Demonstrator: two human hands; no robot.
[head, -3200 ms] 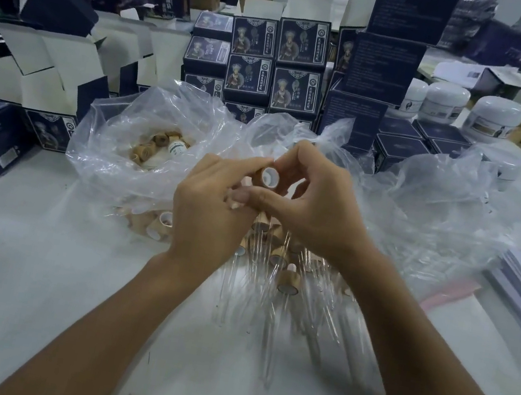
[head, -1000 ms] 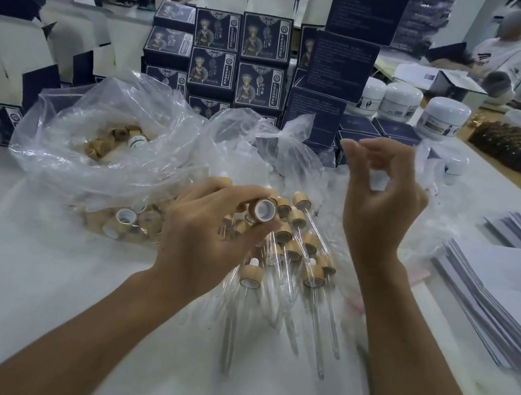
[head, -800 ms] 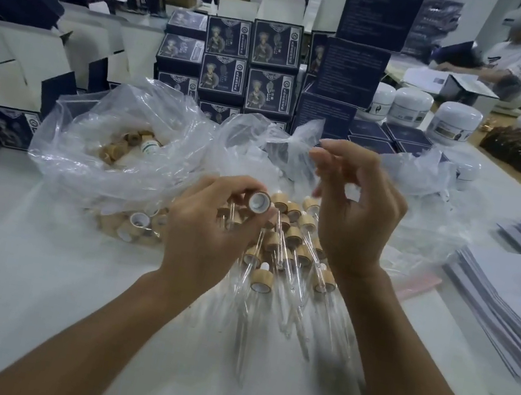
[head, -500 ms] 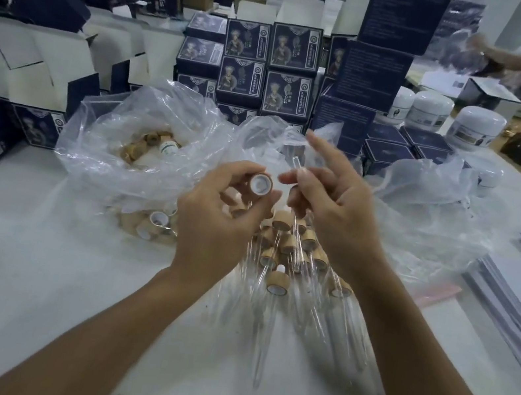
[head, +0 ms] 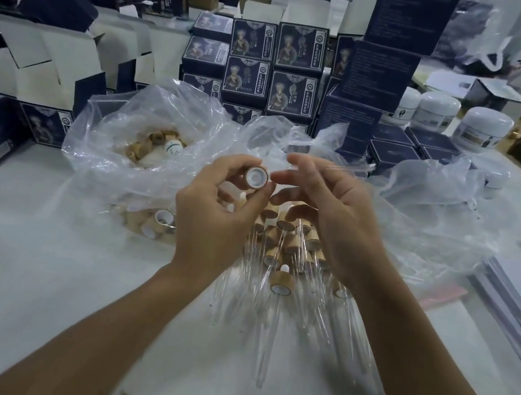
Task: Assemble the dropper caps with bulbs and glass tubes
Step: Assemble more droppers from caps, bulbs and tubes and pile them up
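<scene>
Your left hand pinches the dropper cap, open end up; your right hand appears to pinch a glass tube, blurred here. Misalignment at the cap's opening can chip or snap the tube.

You have one view only, from the camera on your head. It looks forward and down over the worktop, close above your left hand and right hand at centre, with stacked boxes far beyond.
</scene>
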